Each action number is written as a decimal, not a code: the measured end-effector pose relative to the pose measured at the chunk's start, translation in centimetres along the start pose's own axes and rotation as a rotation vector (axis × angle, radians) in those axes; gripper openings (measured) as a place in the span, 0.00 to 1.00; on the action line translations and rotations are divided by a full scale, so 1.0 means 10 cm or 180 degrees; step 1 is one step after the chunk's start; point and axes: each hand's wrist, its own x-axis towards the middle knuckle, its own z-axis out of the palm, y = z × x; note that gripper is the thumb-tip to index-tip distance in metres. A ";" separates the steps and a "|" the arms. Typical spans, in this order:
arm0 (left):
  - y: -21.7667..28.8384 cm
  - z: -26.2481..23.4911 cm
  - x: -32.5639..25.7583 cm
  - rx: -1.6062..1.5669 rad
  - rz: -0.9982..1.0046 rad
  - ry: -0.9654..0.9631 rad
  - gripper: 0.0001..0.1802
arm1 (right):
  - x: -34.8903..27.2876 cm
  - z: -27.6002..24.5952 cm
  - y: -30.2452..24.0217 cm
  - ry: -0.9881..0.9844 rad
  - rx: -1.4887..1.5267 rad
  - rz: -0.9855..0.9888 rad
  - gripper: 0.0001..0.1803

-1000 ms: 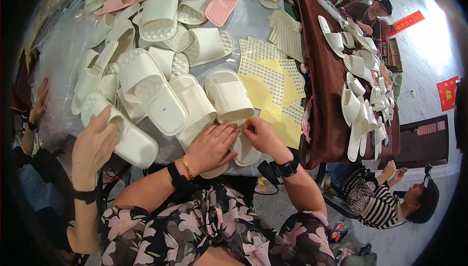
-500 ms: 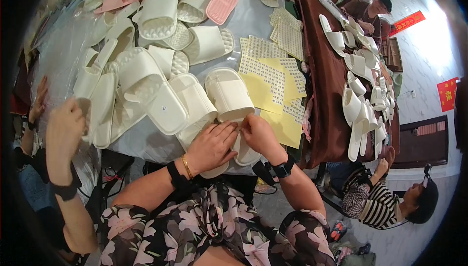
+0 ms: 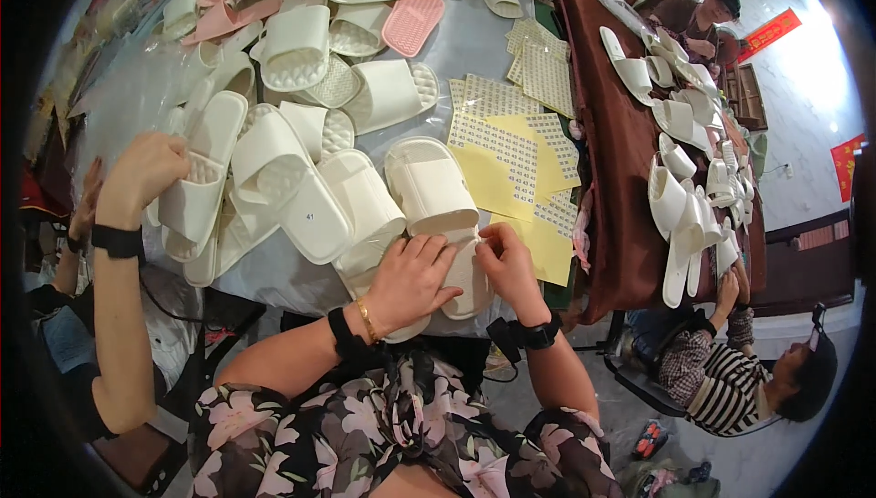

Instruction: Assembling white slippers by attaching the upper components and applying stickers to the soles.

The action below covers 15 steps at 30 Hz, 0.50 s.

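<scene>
1. Right hand (image 3: 508, 270): thumb and fingertips bunched at the lower right edge of the near white slide sandal's (image 3: 432, 190) strap. Can't tell whether they pinch the edge or something small.
2. Left hand (image 3: 411, 284): palm down, fingers extended, resting across the footbed of that slide; not wrapped around anything.
3. Near slide lies on the grey-covered table (image 3: 470, 37) at its front edge, footbed up, heel toward the wearer.
4. Second white slide (image 3: 360, 202): just left of it, same orientation, partly under the left hand.
5. Further left, a stickered slide (image 3: 290, 186) lies tilted on the pile, small printed label on its heel.
6. Right of the near slide: overlapping yellow-backed label sheets (image 3: 497, 174).
7. Far left: a co-worker's hand (image 3: 155, 165), fingers curled at another white slide (image 3: 194, 195).
8. Beyond: heaped white slides, one pink slide (image 3: 413, 25) among them.
9. Right: brown-clothed table (image 3: 607, 160) bearing more white slides (image 3: 673, 202).
</scene>
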 end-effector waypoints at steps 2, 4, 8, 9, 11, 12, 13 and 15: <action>0.00 -0.03 -0.02 -0.0124 -0.0093 -0.0002 0.33 | 0.01 0.01 0.09 0.0113 0.0303 0.0069 0.10; -0.01 -0.12 -0.13 -0.0222 0.0075 0.0463 0.30 | 0.03 0.02 0.16 0.0213 0.0619 0.0140 0.09; -0.10 -0.30 -0.36 -0.0299 0.0272 0.0475 0.27 | 0.02 -0.01 0.24 0.0367 0.0892 0.0105 0.07; -0.12 -0.32 -0.44 -0.0326 0.0181 0.0430 0.26 | 0.01 -0.02 0.22 0.0428 0.0972 0.0054 0.07; -0.12 -0.36 -0.55 -0.0277 0.0057 0.0381 0.26 | 0.00 -0.02 0.17 0.0331 0.1108 0.0166 0.06; -0.12 -0.36 -0.58 -0.0160 -0.0042 0.0398 0.25 | 0.00 -0.02 0.18 0.0337 0.1277 0.0276 0.06; -0.12 -0.35 -0.61 -0.0044 -0.0133 0.0420 0.25 | 0.00 -0.02 0.20 0.0346 0.1441 0.0383 0.05; -0.13 -0.32 -0.61 0.0081 -0.0210 0.0355 0.28 | 0.00 0.00 0.27 0.0378 0.1409 0.0268 0.05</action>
